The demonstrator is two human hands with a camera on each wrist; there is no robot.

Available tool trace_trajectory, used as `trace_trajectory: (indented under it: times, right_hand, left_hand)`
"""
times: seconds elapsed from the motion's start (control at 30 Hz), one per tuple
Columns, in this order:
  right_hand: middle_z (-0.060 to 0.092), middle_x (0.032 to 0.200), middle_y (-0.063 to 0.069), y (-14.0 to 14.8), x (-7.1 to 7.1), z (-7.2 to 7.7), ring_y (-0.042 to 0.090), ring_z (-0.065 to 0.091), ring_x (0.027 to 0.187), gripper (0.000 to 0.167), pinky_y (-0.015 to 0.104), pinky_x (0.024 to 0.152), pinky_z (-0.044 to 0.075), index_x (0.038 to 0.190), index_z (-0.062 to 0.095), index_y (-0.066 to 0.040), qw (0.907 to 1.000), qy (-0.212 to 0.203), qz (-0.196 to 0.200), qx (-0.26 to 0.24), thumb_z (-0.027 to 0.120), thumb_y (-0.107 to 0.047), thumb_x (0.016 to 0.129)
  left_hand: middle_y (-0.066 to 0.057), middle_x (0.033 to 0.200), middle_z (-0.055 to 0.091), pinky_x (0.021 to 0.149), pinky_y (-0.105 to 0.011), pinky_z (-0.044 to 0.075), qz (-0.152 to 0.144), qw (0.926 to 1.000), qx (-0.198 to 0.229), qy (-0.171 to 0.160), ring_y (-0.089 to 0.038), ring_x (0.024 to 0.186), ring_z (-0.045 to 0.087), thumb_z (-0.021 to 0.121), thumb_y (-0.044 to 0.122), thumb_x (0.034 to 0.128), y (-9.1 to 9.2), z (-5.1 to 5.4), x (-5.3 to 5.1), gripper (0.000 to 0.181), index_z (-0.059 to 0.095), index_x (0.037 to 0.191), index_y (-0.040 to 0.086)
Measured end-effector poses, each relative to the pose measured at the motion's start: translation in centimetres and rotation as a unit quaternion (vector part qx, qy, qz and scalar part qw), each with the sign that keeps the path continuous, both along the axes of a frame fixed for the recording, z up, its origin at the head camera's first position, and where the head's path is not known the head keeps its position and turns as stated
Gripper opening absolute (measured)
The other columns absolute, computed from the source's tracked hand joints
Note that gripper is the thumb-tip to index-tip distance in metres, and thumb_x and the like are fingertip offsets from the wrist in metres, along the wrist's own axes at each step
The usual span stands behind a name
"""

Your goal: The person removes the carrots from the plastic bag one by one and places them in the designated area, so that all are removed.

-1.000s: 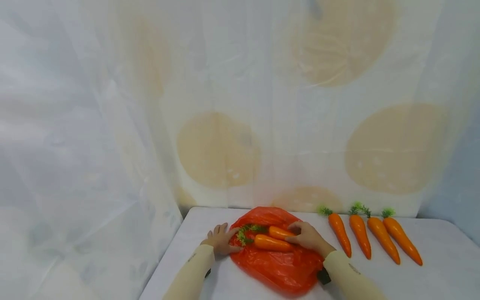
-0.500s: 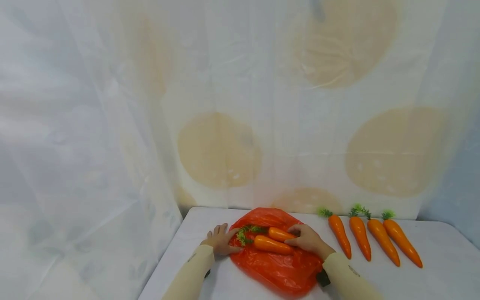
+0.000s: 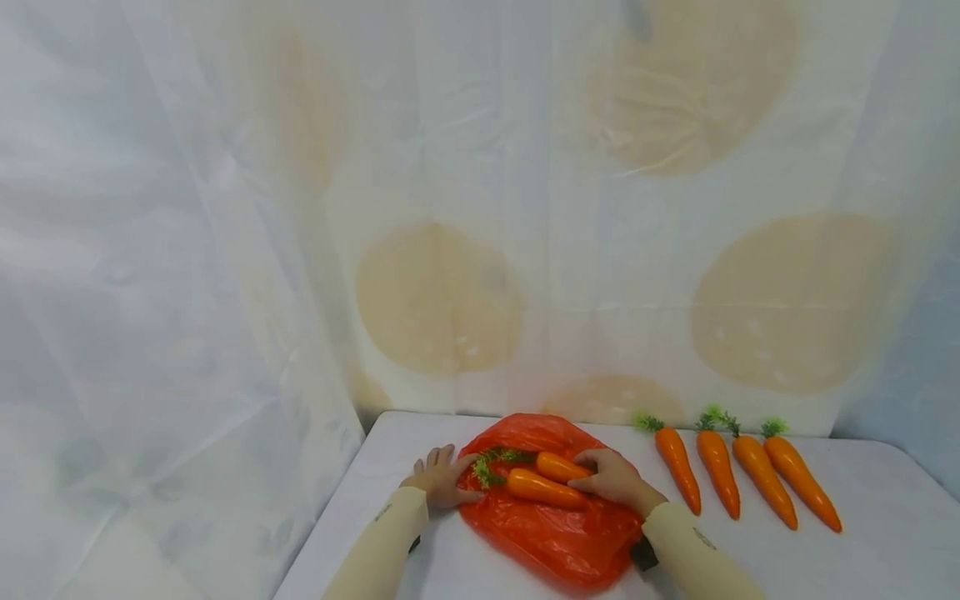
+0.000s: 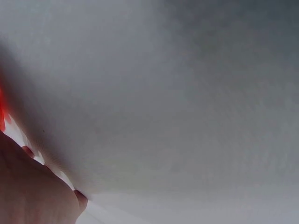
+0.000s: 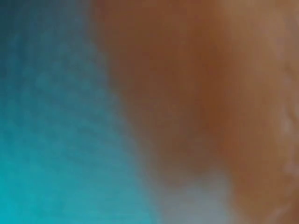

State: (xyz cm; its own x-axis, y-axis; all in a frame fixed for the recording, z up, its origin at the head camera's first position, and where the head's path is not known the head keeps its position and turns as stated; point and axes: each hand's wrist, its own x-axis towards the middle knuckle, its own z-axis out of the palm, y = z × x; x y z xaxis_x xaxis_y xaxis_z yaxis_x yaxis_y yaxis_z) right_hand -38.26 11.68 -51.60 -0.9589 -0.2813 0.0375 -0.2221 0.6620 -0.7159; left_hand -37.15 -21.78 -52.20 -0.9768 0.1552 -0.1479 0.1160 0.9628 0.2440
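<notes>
A crumpled red plastic bag lies on the white table, with two carrots on it. My right hand grips the tip end of the farther carrot, which runs between thumb and fingers. Its thumb is also close to the nearer carrot; whether they touch I cannot tell. Leafy green tops of both point left, toward my left hand. That hand rests with spread fingers on the table at the bag's left edge, its thumb by the greens. The right wrist view is too blurred to show the grip.
To the right of the bag several more carrots lie side by side, tops toward the back. The table ends at a pale curtain with tan circles. Another white sheet hangs at the left.
</notes>
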Motion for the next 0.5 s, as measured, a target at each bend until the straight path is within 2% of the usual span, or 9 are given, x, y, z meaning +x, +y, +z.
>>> trace_trajectory:
  times: [0.2, 0.3, 0.5]
  right_hand:
    - [0.069, 0.099, 0.0, 0.5, 0.5, -0.2, 0.016, 0.059, 0.089, 0.035, 0.046, 0.09, 0.053, 0.106, 0.071, -0.008, 0.9996, 0.017, 0.019, 0.014, 0.083, -0.025, 0.078]
    - [0.069, 0.097, -0.001, 0.4, 0.2, -0.1, 0.015, 0.058, 0.087, 0.033, 0.044, 0.088, 0.053, 0.104, 0.071, -0.009, 0.9994, 0.023, 0.022, 0.011, 0.083, -0.026, 0.078]
    - [0.068, 0.096, -0.003, -0.1, 0.1, 0.0, 0.015, 0.057, 0.086, 0.031, 0.044, 0.089, 0.053, 0.103, 0.071, -0.011, 0.9999, 0.003, 0.01, -0.002, 0.083, -0.027, 0.079]
  left_hand:
    - [-0.014, 0.157, 0.029, 0.114, -0.068, 0.021, -0.014, 0.9999, -0.002, -0.004, -0.042, 0.142, 0.026, 0.066, 0.071, 0.078, 0.2, -0.9, -0.1, 0.082, 0.043, 0.147, 0.035]
    - [-0.014, 0.156, 0.029, 0.114, -0.068, 0.022, -0.014, 0.9999, -0.004, 0.002, -0.041, 0.141, 0.027, 0.065, 0.072, 0.0777, 0.1, -0.5, -0.1, 0.082, 0.043, 0.147, 0.035]
    - [-0.015, 0.157, 0.029, 0.113, -0.069, 0.022, -0.012, 0.9999, -0.001, 0.003, -0.042, 0.141, 0.026, 0.066, 0.069, 0.0789, -0.3, 0.2, 0.0, 0.081, 0.044, 0.147, 0.032]
